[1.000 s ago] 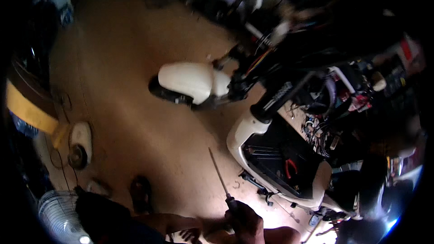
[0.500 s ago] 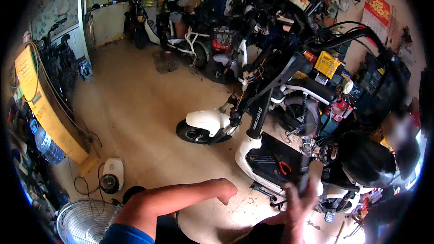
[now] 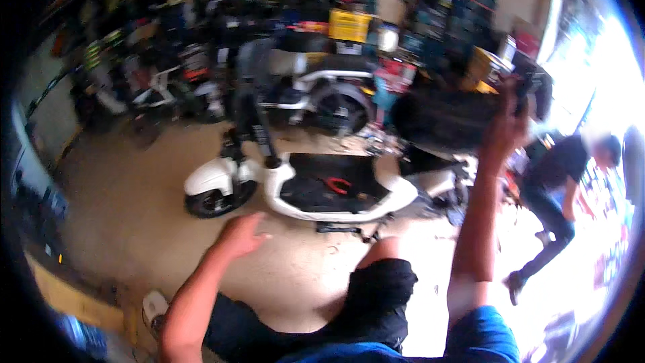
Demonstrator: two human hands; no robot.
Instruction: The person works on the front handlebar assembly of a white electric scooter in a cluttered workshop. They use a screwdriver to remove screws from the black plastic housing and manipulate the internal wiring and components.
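My left hand (image 3: 240, 236) is in the air over the floor, just in front of the white scooter's front wheel (image 3: 213, 200). Its fingers are partly spread and hold nothing. Raised at the right, my right hand (image 3: 505, 128) is beside the scooter's black seat (image 3: 437, 117). Its fingers are bent around something dark, too blurred to make out. Pliers with red handles (image 3: 336, 185) lie on the black footboard (image 3: 306, 195) of the white scooter, which stands before me.
Another scooter (image 3: 336, 75) stands behind, near a yellow box (image 3: 349, 27). Parts and vehicles crowd the back. At the right, a person (image 3: 554, 185) in dark clothes bends forward by the bright opening. A yellow panel (image 3: 74, 292) is at the lower left.
The view has swung right, bringing the bending person into sight. My right hand has risen from beside the footboard toward the seat. My left arm now reaches forward instead of across me.
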